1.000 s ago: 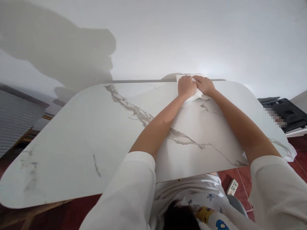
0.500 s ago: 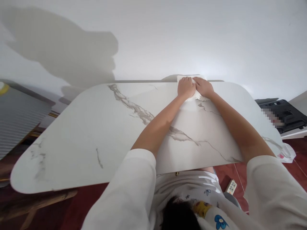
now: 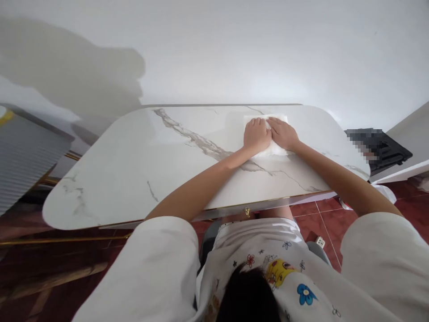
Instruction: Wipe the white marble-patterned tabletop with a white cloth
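Both hands lie side by side on a white tissue (image 3: 273,150) spread on a marble-patterned tabletop (image 3: 127,165). My left hand (image 3: 257,134) presses on its left part, fingers together and slightly bent over it. Beside it, my right hand (image 3: 283,133) covers the right part, its fingertips close to the left hand's knuckles. The tissue's edges show behind the fingers and below the wrists. What lies under the palms is hidden.
A white wall (image 3: 214,53) rises behind the table. A grey ribbed panel (image 3: 30,156) stands at left. At right is a black case-like object (image 3: 390,150), partly blurred out. A small gold knob (image 3: 247,212) sits on the table's front; a power strip (image 3: 320,242) lies on the red floor.
Both hands and the tissue have moved from the table's back edge by the wall toward me. The camera view has shifted, showing more of the table's front.
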### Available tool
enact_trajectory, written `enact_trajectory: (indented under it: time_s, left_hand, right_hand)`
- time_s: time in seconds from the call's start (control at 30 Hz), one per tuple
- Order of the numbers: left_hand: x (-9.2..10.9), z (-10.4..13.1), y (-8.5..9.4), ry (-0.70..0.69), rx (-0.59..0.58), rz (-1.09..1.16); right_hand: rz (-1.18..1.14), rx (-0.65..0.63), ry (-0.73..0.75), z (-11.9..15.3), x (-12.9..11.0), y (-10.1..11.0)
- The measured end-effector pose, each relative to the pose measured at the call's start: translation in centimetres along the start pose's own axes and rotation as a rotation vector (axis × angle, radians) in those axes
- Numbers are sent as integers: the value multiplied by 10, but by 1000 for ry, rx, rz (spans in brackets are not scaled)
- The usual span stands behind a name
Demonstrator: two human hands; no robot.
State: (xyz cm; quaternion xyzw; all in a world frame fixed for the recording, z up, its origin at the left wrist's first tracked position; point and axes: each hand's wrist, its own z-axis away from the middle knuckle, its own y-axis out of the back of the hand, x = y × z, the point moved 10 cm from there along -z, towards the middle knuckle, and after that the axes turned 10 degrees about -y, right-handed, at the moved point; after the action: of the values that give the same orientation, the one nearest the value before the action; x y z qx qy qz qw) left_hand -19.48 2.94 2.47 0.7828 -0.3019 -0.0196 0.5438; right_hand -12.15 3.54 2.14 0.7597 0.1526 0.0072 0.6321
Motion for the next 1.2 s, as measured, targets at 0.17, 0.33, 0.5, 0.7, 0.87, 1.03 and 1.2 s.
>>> enact_trajectory:
  time_s: [0.17,0.33,0.5,0.7,0.87,1.03,1.2]
  left_hand:
    - [24,38,13,-5,-21,-22]
    - [44,67,24,-41,-10,-24]
    - [66,93,30,-67,-14,-55]
    - [107,96,20,-86,-30,-14]
    - [126,78,4,-107,-24,79]
    - [109,51,-9,-104,-29,104]
    - [70,6,-19,-70,6,118]
  right_hand:
    - [22,6,25,41,-13,7]
    - [67,6,17,74,-21,11]
    - [36,24,46,106,-23,18]
    - [-10,25,33,132,11,33]
    - [-12,13,-54,134,42,41]
    - [31,19,-68,106,46,38]
    - [76,26,-48,47,54,23]
